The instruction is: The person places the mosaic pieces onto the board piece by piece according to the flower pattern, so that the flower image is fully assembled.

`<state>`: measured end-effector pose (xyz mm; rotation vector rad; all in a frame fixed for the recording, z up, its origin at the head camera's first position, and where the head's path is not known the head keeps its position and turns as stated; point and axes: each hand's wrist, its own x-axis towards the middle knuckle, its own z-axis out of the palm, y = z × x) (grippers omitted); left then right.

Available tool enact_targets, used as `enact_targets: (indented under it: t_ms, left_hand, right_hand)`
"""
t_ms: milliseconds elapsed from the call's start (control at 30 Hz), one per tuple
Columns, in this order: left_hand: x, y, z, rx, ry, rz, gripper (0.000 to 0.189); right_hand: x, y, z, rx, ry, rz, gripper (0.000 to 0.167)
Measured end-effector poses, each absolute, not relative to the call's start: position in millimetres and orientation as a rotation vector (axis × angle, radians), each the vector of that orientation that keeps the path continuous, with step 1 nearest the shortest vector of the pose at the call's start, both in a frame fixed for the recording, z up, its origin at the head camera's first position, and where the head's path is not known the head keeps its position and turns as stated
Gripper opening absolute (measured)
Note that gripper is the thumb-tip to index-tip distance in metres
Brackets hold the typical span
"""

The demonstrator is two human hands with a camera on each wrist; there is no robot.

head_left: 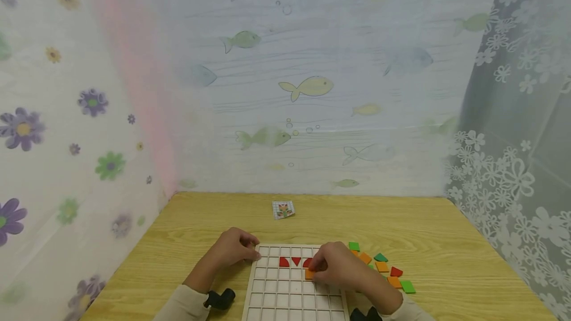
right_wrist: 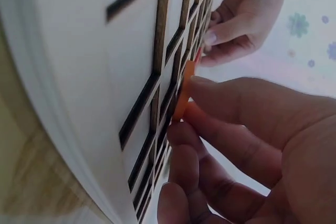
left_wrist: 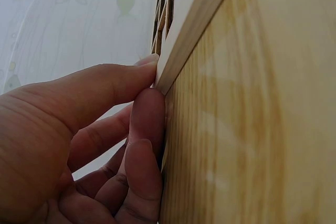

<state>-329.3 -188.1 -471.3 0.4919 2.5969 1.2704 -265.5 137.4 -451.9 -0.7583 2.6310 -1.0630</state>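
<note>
Pinching an orange tile (right_wrist: pixel 184 92), your right hand (head_left: pixel 335 264) has the board (head_left: pixel 270 286) just beneath; your left hand (head_left: pixel 231 248) grips its edge, presumably steadying it.

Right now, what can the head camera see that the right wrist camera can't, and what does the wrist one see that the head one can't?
Only the head view shows the little picture card, the loose colored pieces beside the board, and the red triangle clearly.

Only the right wrist view shows the palm side of the right hand's curled fingers up close.

Both show the grid board, both hands, including the left hand at the board's edge, and the orange piece pinched by the right hand.
</note>
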Motion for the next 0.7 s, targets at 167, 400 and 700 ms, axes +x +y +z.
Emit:
enact_targets:
  t_ms: [167, 400, 700]
  left_hand:
    - [-331.0, -188.1, -472.6, 0.494, 2.600, 1.263, 0.035]
    - [-331.3, -188.4, -473.3, 0.481, 2.606, 1.262, 0.034]
    - [-330.5, -189.4, -472.1, 0.501, 2.596, 1.276, 0.035]
  right_hand:
    - [-266.5, 135.9, -450.3, -0.778, 2.625, -1.043, 0.009]
    - [-266.3, 133.5, -447.8, -0.797, 2.618, -1.049, 0.010]
    - [-267.2, 133.3, -449.5, -0.783, 2.625, -1.050, 0.010]
